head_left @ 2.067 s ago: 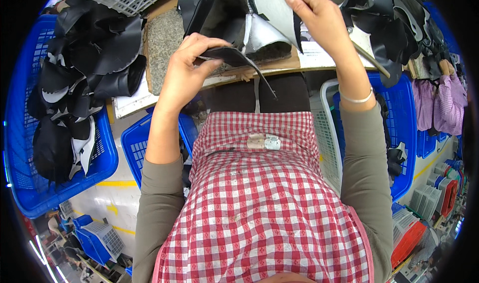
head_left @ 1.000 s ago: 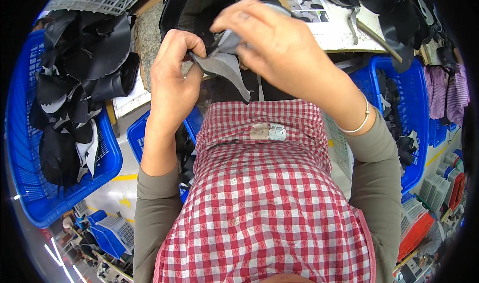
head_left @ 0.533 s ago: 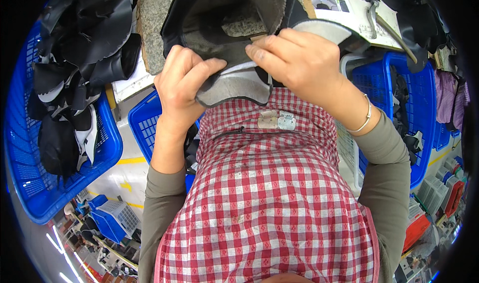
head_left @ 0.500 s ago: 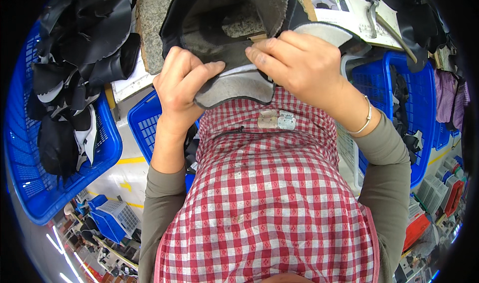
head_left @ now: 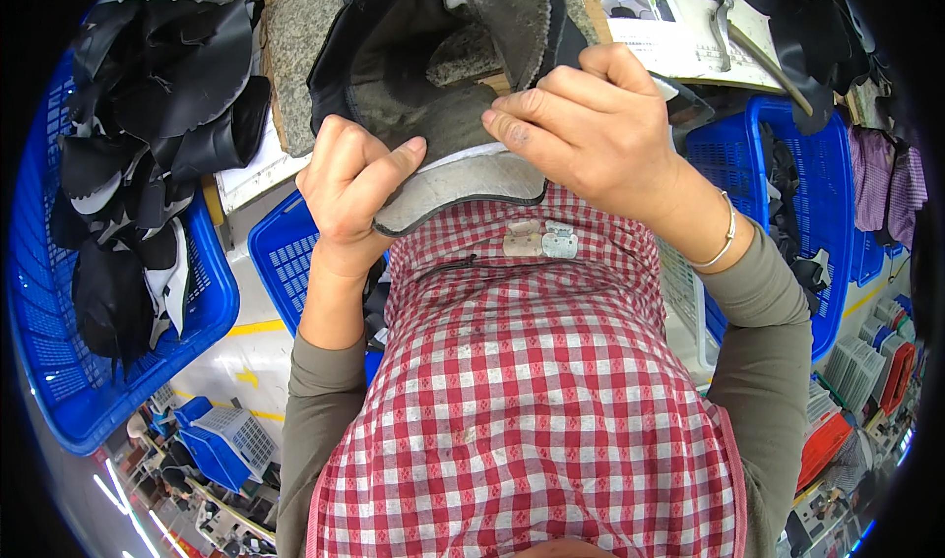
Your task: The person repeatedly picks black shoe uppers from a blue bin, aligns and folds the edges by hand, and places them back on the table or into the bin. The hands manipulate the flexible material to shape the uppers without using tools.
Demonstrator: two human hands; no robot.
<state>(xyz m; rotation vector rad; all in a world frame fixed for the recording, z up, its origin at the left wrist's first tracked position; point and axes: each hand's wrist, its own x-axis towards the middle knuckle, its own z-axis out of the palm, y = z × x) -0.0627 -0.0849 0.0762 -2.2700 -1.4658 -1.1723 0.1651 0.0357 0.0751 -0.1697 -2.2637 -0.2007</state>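
Note:
A black boot upper (head_left: 413,130) with a dark fuzzy lining lies turned up over the front of the workbench. Its near edge is a pale grey flap (head_left: 458,182) with a black rim, which hangs toward my apron. My left hand (head_left: 346,179) pinches the left side of this edge, thumb on top and fingers curled beneath. On the right, my right hand (head_left: 586,130) grips the same upper, thumb and forefinger pressed together near the fold. Both hands hide parts of the edge. The far part of the upper rises in a jagged-edged lining panel (head_left: 507,22).
A rough stone slab (head_left: 295,61) sits on the bench, left of the upper. To the right lie a printed sheet (head_left: 630,12) and a hammer (head_left: 768,61). Blue baskets (head_left: 212,312) of black leather pieces (head_left: 167,76) stand at both sides. A white crate (head_left: 679,292) is by my right arm.
Both hands keep hold of the upper. Its near edge has tilted, the left side lower, and my right hand has turned slightly. More of the pale flap's right part is now covered.

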